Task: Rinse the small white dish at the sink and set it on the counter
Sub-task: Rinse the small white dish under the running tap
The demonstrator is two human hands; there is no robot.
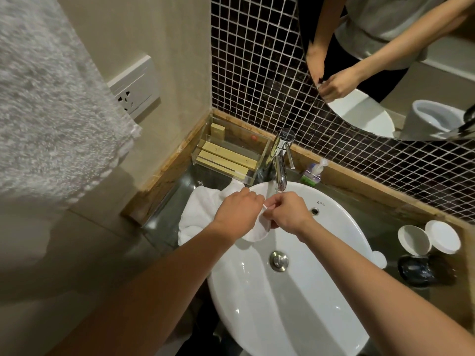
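Over the white oval sink [341,253], both hands hold the small white dish [257,233] just below the chrome faucet [280,173]. My left hand [237,211] grips the dish from the left and hides much of it. My right hand [289,210] pinches its upper rim from the right. The dish is tilted, with its lower edge showing under my hands. A thin stream of water seems to run from the spout onto my fingers. The dark counter [385,222] surrounds the basin.
A crumpled white towel [198,211] lies left of the basin. A clear box [231,155] with wooden pieces stands behind it, a soap bottle [312,172] beside the faucet. At right sit a white cup [413,240], a round lid [443,236] and a dark dish [417,271]. A towel [51,104] hangs at left.
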